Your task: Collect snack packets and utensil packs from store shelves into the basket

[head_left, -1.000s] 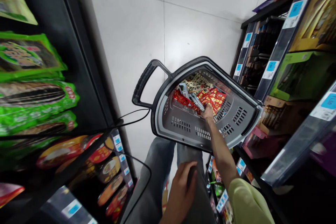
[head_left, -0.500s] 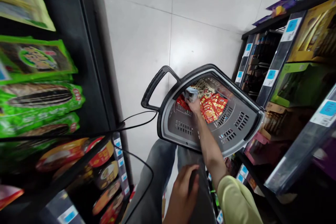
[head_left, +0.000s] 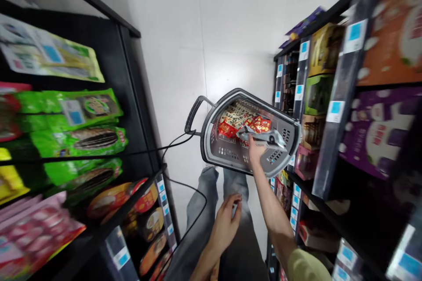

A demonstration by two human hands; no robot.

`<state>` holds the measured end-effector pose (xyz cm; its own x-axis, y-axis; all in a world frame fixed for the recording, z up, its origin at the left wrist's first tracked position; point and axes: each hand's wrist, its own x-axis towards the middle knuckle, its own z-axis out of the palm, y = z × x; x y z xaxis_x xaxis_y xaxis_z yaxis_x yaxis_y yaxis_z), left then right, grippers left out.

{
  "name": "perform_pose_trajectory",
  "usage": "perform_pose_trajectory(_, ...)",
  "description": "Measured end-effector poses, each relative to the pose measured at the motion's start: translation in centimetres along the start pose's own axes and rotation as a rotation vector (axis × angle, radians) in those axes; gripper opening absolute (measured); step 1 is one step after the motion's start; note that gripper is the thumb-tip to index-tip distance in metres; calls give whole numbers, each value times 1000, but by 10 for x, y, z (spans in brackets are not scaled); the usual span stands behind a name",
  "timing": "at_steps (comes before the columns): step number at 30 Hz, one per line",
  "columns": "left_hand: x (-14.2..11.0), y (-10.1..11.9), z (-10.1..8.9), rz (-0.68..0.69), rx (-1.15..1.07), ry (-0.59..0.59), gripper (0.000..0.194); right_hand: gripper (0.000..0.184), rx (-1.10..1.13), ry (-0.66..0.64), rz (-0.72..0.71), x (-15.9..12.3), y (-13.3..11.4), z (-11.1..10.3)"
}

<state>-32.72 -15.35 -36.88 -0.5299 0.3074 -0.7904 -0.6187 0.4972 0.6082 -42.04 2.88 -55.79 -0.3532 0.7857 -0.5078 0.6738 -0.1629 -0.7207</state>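
Note:
A grey shopping basket (head_left: 227, 164) with a black rim is in front of my legs, its black handle (head_left: 194, 116) swung out to the left. My right hand (head_left: 256, 150) reaches inside and grips a pale blue-grey packet (head_left: 265, 137) with dark markings, near the basket's right half. Under and beside it lie red packets (head_left: 227, 129) and cream packets with dark print (head_left: 235, 115). My left hand (head_left: 227, 219) hangs over my knees, fingers loosely curled and thumb apart, with nothing visible in it.
Shelves on the left hold green seed bags (head_left: 85, 138) and round red-lidded tubs (head_left: 143, 195). The right shelves carry boxes, including a purple box (head_left: 376, 131). A black cable (head_left: 132, 154) runs from the left past the basket handle. Pale floor tiles (head_left: 174, 52) stretch ahead.
My right hand has moved rightward inside the basket with the packet, which now lies stretched out flatter. More of the cream packets show. My view has shifted, and my left hand's fingers are clearer.

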Motion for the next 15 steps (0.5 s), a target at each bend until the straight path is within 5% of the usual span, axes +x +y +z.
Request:
perform_pose_trajectory(4, -39, 35, -3, -69, -368, 26, 37, 50, 237, 67, 17, -108, -96, -107)
perform_pose_trajectory(7, -65, 82, -10, -180, -815, -75, 45, 57, 471, 52, 61, -196, -157, -169)
perform_pose_trajectory(11, -114, 149, -21, -118, -1073, -289, 35, 63, 756, 124, 114, -291, -209, -226)
perform_pose_trajectory(15, -170, 182, -30, 8, -1010, -278, 38, 51, 930, 294, 75, -359, -234, -272)
